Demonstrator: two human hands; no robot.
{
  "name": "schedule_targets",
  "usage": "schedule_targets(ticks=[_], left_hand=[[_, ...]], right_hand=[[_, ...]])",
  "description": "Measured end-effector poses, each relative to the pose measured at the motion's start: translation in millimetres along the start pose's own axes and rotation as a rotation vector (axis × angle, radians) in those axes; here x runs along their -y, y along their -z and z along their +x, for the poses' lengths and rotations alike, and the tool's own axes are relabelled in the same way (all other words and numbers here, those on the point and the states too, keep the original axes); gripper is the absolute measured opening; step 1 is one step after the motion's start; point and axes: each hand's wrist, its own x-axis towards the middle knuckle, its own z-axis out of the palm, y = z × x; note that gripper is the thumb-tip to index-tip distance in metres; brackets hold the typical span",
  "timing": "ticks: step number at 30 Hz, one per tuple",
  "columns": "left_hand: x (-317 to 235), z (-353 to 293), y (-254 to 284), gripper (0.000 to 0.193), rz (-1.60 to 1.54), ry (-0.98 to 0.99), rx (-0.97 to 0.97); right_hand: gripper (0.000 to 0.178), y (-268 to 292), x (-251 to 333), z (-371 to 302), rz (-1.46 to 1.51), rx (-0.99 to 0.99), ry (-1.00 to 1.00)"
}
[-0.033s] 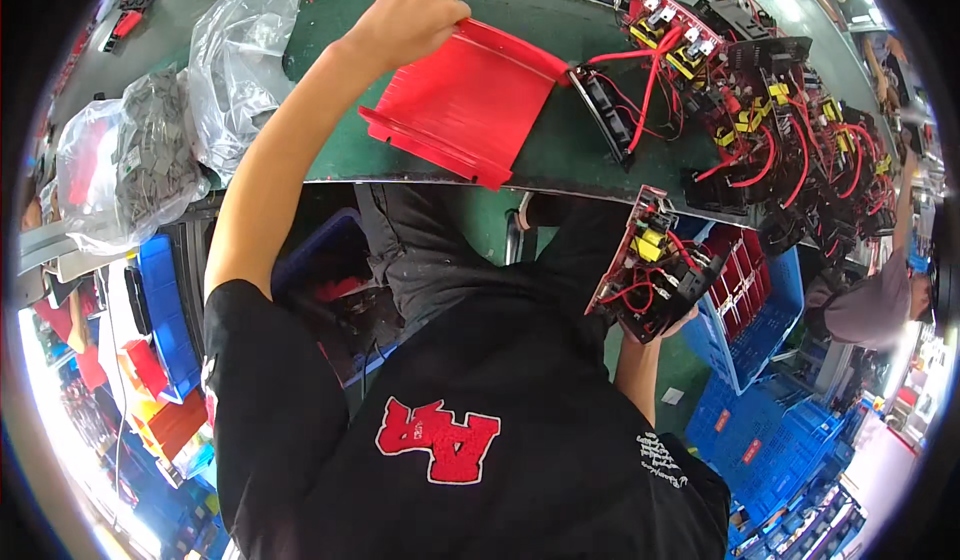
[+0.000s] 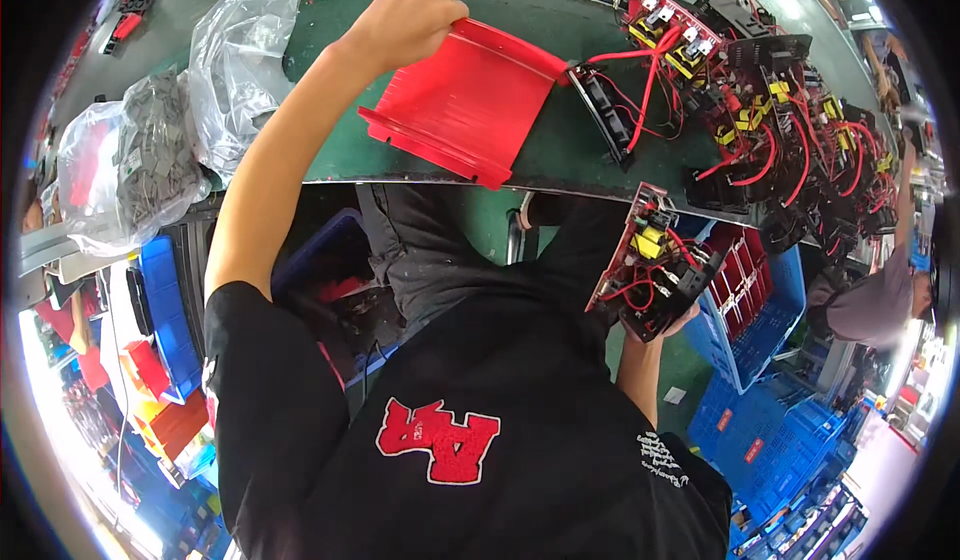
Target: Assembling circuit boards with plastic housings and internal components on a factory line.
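Observation:
My left hand (image 2: 412,25) is closed at the upper left corner of a red metal casing panel (image 2: 465,105), fingers curled over its edge. The panel lies on the green tabletop with its raised lips up. Low at the right, off the table's front edge, my right hand (image 2: 660,332) grips a circuit board assembly (image 2: 652,260) from underneath. Yellow transformers, red wires and a black end plate show on it; most of that hand's fingers are hidden behind it. Against the casing's right corner lies a black end plate (image 2: 602,110) with red wires, joined to another board (image 2: 672,25).
Several wired circuit boards (image 2: 785,145) are heaped at the table's right. Clear plastic bags (image 2: 240,70) and a bag of grey parts (image 2: 155,150) lie at the left. A blue crate (image 2: 735,345) holding red panels stands below right, with more blue crates (image 2: 760,450) beside it.

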Motion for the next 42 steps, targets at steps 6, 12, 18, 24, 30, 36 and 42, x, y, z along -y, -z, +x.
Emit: schedule_targets(ticks=[6,12,18,24,30,36,42], left_hand=[[-14,-19,11,0.019,-0.103,0.072,-0.241],[-104,-58,35,0.014,-0.393,0.069,-0.159],[-113,-86,13,0.019,-0.280,0.215,-0.252],[-110,-86,-2,0.014,-0.269,0.163,-0.296],[-109,-92,-2,0.014,-0.273,0.164,-0.297],[-109,-94,-2,0.016,-0.243,0.168,-0.297],[-110,-94,-4,0.017,-0.246,0.180,-0.303]], right_hand=[[0.076,1,-3,3,0.048,0.013,-0.069],[0.081,-27,-23,10,-0.215,-0.172,-0.035],[0.079,-64,-69,34,-0.257,-0.315,-0.023],[0.072,-61,-98,43,-0.209,-0.279,0.086],[0.067,-71,-105,48,-0.341,-0.306,0.065],[0.066,-67,-104,44,-0.404,-0.314,0.012],[0.066,-75,-111,45,-0.453,-0.349,0.063]])
